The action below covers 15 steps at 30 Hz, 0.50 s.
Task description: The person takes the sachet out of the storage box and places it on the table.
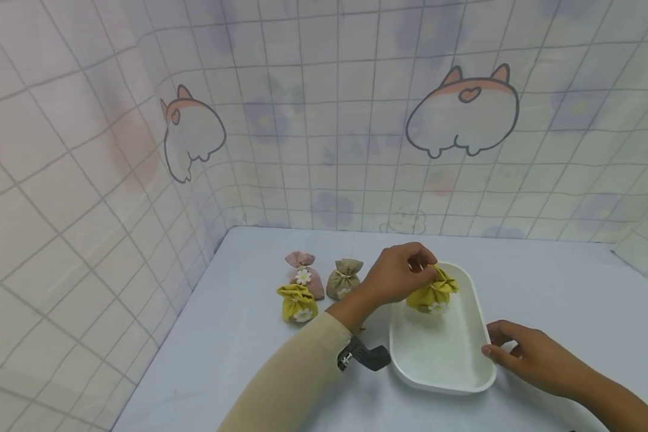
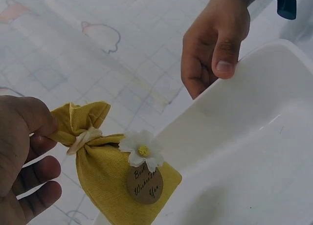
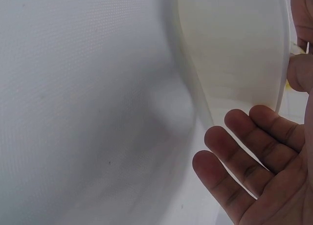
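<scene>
My left hand (image 1: 396, 276) pinches a yellow cloth pouch (image 1: 428, 298) by its gathered top, over the far left part of a white tray (image 1: 443, 357). In the left wrist view, the pouch (image 2: 110, 181) has a tied cord round its neck, a white flower (image 2: 152, 159) and a round brown tag (image 2: 142, 186) with writing. My right hand (image 1: 542, 360) holds the tray's right side, thumb at the rim. The right wrist view shows its fingers (image 3: 239, 171) along the outer wall of the tray (image 3: 234, 44).
Left of the tray stand a pink pouch (image 1: 314, 285), another yellow pouch (image 1: 291, 307) and a grey-green pouch (image 1: 341, 282). The left forearm hides part of the table (image 1: 194, 360). A grid-patterned sheet (image 1: 324, 138) hangs behind and at the left.
</scene>
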Available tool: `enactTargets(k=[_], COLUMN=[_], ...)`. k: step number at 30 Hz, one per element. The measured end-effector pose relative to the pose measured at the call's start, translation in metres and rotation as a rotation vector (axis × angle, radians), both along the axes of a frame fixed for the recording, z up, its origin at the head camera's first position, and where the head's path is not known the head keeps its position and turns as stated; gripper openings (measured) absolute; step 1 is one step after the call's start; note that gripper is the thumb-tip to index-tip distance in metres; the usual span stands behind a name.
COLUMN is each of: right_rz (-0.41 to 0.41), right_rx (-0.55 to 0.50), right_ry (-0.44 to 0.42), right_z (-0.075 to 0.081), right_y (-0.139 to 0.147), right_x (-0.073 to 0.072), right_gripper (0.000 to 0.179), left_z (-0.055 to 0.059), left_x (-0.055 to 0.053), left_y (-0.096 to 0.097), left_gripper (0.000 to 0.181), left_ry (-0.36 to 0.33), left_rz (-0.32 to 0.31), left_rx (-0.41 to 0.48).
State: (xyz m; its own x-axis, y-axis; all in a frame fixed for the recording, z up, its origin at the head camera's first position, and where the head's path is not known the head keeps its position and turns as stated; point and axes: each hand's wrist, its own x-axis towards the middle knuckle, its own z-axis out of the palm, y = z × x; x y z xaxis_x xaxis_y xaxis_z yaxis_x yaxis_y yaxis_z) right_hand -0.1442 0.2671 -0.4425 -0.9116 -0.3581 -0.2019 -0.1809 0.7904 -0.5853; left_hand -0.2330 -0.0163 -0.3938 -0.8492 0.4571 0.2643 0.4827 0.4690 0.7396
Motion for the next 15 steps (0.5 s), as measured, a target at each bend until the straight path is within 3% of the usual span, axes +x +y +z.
enactTargets(k=[8, 15], right_rz=[0.035, 0.025], right_rx=[-0.009, -0.02], right_ry=[0.061, 0.041], right_z=[-0.003, -0.004], right_y=[0.003, 0.003], right_x=[0.001, 0.001], right_gripper=[0.047, 0.05], left_z=[0.012, 0.02], left_x=[0.003, 0.004], left_y=[-0.013, -0.024], left_gripper=[0.01, 0.009], left_ry=[0.013, 0.027], left_rz=[0.034, 0.057], left_rx=[0.039, 0.084])
